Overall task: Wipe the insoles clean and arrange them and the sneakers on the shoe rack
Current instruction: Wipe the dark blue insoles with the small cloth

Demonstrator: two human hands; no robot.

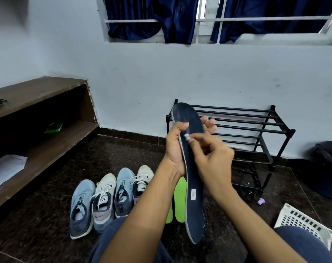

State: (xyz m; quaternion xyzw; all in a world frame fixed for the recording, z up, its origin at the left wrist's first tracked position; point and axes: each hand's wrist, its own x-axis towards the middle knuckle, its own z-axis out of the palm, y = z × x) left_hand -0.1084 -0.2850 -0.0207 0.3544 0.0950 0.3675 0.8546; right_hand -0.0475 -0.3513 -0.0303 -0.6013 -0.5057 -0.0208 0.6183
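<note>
navy insole [192, 168], lime-green insoles [180, 200], black rack [256, 130]

Both hands on a navy insole [194, 177], raised in front of the black rack [256, 130].
The left hand [175, 147] grips the insole from behind, thumb on its left edge and fingertips showing past the right edge. The right hand [212, 158] pinches a small white wad [187, 137] against the insole's upper face. On the dark floor below, four sneakers [108, 198] stand side by side, with two green insoles [180, 198] just to their right. A white basket [303, 223] sits at lower right and a wooden shelf [38, 103] at left.
</note>
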